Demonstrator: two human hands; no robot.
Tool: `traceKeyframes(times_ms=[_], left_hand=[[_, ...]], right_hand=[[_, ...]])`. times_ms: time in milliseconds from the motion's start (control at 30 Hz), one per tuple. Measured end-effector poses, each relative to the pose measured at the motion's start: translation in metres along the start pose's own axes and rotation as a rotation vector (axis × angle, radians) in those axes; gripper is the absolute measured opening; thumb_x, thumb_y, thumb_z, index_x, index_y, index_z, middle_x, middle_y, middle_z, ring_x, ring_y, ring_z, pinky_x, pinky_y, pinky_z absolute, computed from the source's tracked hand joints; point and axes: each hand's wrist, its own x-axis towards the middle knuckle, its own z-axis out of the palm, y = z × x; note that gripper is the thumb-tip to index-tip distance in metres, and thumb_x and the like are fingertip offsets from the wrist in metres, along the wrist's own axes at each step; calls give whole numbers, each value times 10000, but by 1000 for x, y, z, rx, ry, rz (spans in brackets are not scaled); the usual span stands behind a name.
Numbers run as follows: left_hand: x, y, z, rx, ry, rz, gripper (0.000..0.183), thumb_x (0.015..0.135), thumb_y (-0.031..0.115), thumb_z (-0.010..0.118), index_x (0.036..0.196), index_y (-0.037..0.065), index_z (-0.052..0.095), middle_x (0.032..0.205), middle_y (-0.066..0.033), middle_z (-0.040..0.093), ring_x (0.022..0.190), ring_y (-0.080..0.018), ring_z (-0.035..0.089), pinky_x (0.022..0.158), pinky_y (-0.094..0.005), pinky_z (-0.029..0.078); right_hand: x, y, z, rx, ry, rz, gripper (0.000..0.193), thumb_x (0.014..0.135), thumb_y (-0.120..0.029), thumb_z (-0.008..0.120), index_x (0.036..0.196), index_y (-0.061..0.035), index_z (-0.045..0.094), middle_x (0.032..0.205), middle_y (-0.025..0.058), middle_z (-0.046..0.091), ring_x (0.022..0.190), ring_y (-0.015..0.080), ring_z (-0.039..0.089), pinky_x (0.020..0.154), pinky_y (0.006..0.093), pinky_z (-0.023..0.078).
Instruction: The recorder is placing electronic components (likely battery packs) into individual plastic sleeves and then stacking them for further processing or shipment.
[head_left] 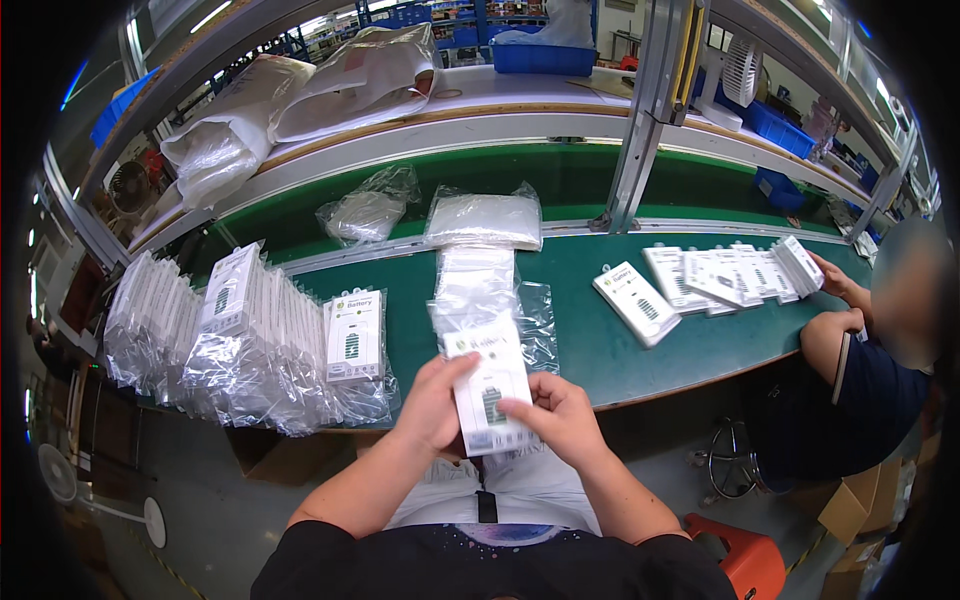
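Closest to my eyes is the white box (478, 378), held tilted over the middle of the tabletop's (585, 345) near edge. My left hand (432, 408) closes on its left side, thumb over the rim; my right hand (562, 418) pinches the lower right, thumb flat on the printed face. Fingers underneath are hidden, and I can't tell whether film covers the box already.

To handle it well, I'd keep pressure on the sides, spare the face from hard thumbs, and hold the corners square so nothing dents or snags. The clear bags (474, 275) run from just beyond the box toward the far edge, so I'd keep my wrists off them. Bagged boxes (255, 355) crowd the left end, best left unbumped.
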Motion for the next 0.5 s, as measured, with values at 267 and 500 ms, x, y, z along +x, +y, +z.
traceKeyframes(times_ms=[267,500], left_hand=[[-28,-4,31,46,-300,-99,400,909,89,484,1279,-39,399,1248,-170,496,1114,-272,541,960,-400,451],[-28,6,25,239,-541,-201,456,944,246,481,1282,-52,409,1238,-176,509,1150,-267,517,973,-400,428]], right_hand=[[-8,-34,-11,-562,128,-586,954,689,-33,751,1448,-71,174,1156,224,575,1011,259,610,839,323,476],[-24,-56,-4,-364,612,-1031,170,824,110,389,815,-4,516,751,73,512,720,149,498,690,248,409]])
